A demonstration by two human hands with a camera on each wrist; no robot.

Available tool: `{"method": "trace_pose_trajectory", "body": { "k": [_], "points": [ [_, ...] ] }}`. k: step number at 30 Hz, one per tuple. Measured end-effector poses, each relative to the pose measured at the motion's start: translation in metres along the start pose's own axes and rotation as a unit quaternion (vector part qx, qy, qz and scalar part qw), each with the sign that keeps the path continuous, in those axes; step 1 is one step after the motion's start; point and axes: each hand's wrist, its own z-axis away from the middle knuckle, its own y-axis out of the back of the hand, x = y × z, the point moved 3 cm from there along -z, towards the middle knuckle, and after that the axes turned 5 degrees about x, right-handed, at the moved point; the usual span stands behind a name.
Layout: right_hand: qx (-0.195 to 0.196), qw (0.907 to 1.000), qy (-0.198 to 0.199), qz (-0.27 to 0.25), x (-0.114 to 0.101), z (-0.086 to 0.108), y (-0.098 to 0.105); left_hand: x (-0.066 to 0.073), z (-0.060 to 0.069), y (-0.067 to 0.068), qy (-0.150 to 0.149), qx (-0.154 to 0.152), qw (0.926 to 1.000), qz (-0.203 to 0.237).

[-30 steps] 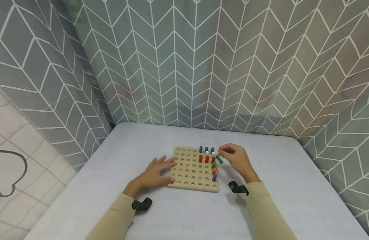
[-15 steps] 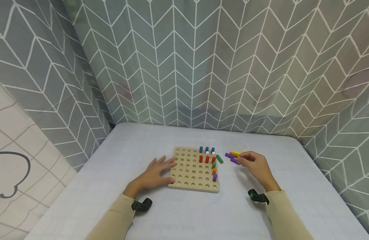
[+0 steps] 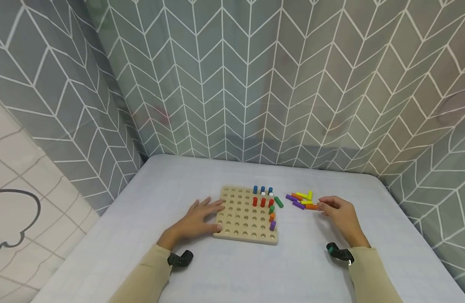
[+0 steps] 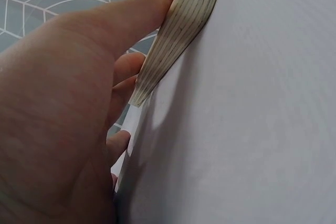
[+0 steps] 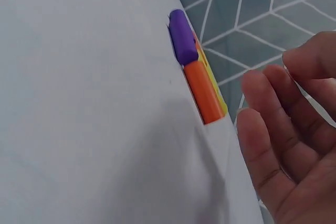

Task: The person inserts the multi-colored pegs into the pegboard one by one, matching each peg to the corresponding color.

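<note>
While the left hand (image 3: 197, 220) lies spread on the pegboard (image 3: 249, 238), I've got the right hand (image 3: 341, 216) loosely curled, holding nothing, beside 3 yellow pegs (image 3: 310, 195), 2 purple pegs (image 3: 298, 205) and 2 orange pegs (image 3: 312, 207) on the counter (image 3: 225, 269). Upright in the board I count 3 blue pegs (image 3: 255, 190), 3 red pegs (image 3: 263, 203), 2 white pegs (image 3: 271, 195), 1 green (image 3: 271, 209), 1 orange (image 3: 272, 217), 1 purple (image 3: 273, 226); another green peg (image 3: 279, 202) lies just beside.
</note>
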Motion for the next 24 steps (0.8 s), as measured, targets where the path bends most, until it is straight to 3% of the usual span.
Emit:
{"method": "trace_pose_trajectory", "body": {
  "k": [6,13,24],
  "points": [
    [0.025,0.9992,-0.025,0.019,0.01,0.002,0.002,-0.002,0.0,-0.003,0.009,-0.008,0.9999,-0.001],
    [-0.034,0.9971,-0.062,0.028,0.018,0.003,-0.005,-0.001,0.002,-0.005,0.015,-0.011,0.9998,0.0],
    [-0.06,0.9952,-0.043,0.063,0.012,-0.001,-0.014,0.0,0.0,-0.002,0.012,-0.009,0.9999,-0.007]
  ]
}}
